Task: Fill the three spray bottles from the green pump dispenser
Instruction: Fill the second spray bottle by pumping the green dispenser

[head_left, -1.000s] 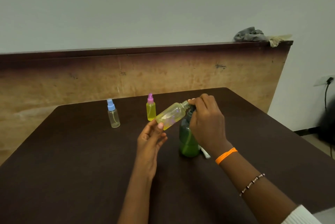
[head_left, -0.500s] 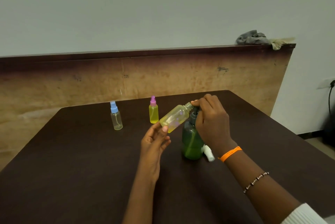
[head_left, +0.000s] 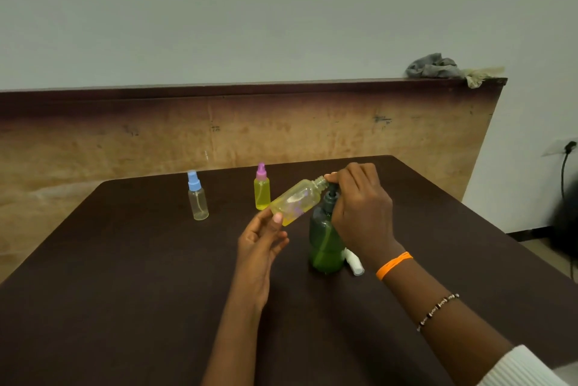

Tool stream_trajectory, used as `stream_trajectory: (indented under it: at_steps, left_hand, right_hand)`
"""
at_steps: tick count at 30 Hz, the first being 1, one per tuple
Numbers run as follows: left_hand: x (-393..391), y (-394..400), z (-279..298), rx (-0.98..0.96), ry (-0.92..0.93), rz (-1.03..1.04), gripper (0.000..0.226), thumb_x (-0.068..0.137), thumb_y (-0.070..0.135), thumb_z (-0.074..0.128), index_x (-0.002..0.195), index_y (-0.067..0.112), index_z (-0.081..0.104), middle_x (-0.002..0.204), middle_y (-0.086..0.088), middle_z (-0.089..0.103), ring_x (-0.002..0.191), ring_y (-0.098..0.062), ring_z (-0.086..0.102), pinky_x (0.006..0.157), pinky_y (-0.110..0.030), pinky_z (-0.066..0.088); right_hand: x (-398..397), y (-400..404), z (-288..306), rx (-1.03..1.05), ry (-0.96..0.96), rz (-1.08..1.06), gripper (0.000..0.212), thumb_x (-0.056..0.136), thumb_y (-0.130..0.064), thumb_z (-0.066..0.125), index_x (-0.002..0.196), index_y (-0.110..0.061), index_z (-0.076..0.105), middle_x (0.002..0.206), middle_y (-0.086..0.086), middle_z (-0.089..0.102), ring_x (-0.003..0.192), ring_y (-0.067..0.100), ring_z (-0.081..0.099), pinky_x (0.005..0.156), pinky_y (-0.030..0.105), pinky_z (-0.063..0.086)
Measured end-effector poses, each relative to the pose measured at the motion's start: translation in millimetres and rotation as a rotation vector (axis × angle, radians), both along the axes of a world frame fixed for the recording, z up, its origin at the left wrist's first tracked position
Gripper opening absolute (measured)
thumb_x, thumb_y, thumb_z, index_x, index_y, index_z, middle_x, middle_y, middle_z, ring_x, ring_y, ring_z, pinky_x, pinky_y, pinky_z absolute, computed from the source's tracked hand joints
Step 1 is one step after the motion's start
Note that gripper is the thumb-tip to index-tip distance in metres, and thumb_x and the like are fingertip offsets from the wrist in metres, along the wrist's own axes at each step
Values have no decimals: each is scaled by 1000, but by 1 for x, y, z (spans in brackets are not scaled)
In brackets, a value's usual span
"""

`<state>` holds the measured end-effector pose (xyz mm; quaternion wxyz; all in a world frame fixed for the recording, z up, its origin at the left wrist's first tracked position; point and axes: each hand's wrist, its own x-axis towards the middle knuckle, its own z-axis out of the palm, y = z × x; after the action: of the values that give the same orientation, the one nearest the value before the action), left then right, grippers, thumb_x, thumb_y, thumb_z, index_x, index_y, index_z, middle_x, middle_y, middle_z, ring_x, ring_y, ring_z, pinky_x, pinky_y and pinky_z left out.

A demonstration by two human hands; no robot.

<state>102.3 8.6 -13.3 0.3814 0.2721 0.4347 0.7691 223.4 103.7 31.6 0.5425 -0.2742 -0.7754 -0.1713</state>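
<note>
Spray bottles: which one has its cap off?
The tilted bottle held in the left hand; its threaded neck is bare. The blue-capped bottle and pink-capped bottle stand upright, capped.

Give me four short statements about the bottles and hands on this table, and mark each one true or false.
1. The left hand holds the uncapped bottle tilted, neck toward the green pump dispenser. True.
2. The blue-capped bottle lies on its side. False: it stands upright.
3. The right hand is on the dispenser's pump head. True.
4. The pink-capped bottle looks empty. False: it holds yellow liquid.
</note>
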Motion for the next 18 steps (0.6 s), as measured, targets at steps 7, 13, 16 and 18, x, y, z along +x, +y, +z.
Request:
stream_trajectory:
  at_steps: [7,13,16,18]
  left_hand:
    - [1,0,0,-3,18,-8,35,69,32,63,103,23,63,94,2,63,73,-7,57,70,-21,53]
    - [0,0,-1,-3,17,-2,38,69,33,64,105,22,62,95,1,64,74,-6,58,71,-22,53]
    - [1,-1,0,-3,18,-2,34,70,31,63,103,23,63,96,1,64,76,-8,57,69,-20,54]
    - [2,0,1,1,16,-2,33,70,31,63,102,23,63,96,2,64,75,-8,58,70,-20,53]
  right_hand:
    - [-3,-4,3,-59,19,26,28,76,-2,39,82,-3,66,80,7,62,81,21,51,51,28,45]
    - [-3,-5,-10,-66,61,7,29,83,-2,40,89,-2,69,81,8,63,76,24,55,52,31,47]
    - [-2,-3,8,-47,14,6,25,76,-4,40,75,-7,65,73,4,61,75,21,49,48,27,40]
    - [-3,-1,19,-66,-6,5,24,71,-7,39,69,-10,62,70,0,61,77,18,45,48,22,32]
